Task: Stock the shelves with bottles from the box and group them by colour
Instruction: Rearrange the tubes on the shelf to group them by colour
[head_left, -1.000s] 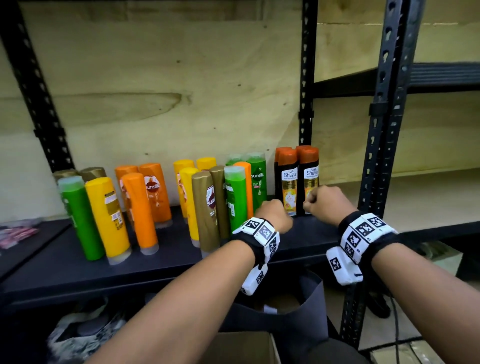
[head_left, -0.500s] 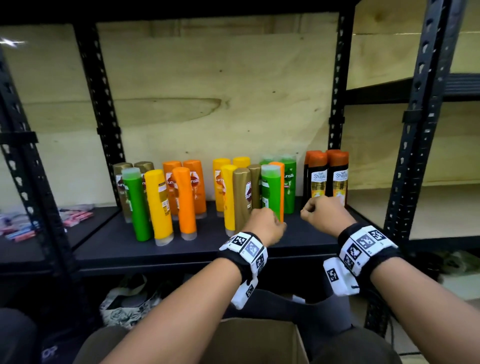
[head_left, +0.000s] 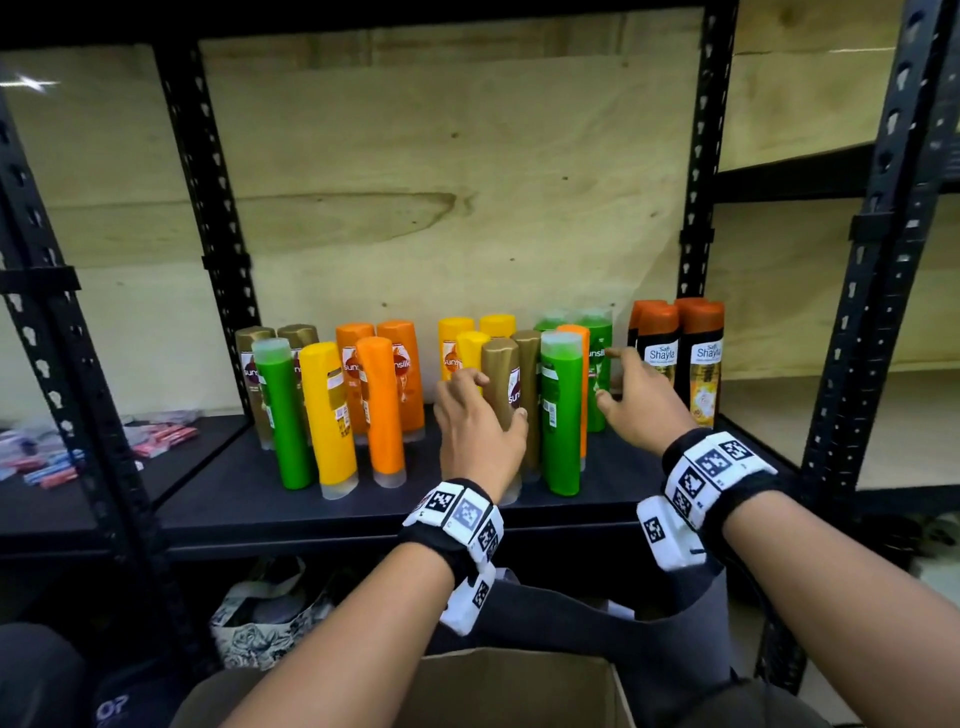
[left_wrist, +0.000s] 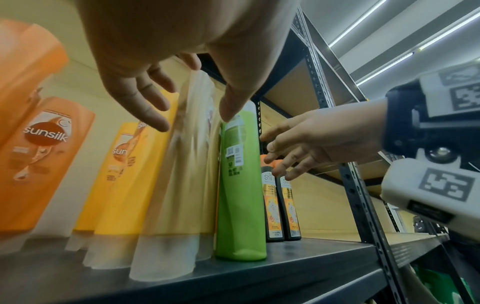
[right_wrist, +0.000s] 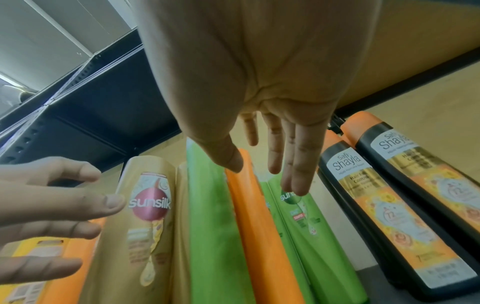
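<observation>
A: Nearest the camera, brown cardboard box (head_left: 514, 686), low centre. Contents hidden.

B: Hands?

A: Left hand (head_left: 480, 431) at the tall gold plastic bottle (head_left: 501, 395), thumb on its right side, fingers spread at its left. Reaching, not closed round it. Right hand (head_left: 641, 402) open, fingers straight, beside the back green bottle (head_left: 597, 364); contact unclear. Holds nothing.

B: Where do the bottles stand?

A: Upright on the black metal shelf (head_left: 363, 512), colours mixed. The near green bottle (head_left: 561, 415) stands just right of the gold one, a slim orange bottle (head_left: 576, 384) behind it; black bottles with orange caps (head_left: 680, 358) far right.

B: Handling?

A: Likely stiff, smooth plastic, tall and tippy. Best gripped mid-body; neighbours could topple.
</observation>
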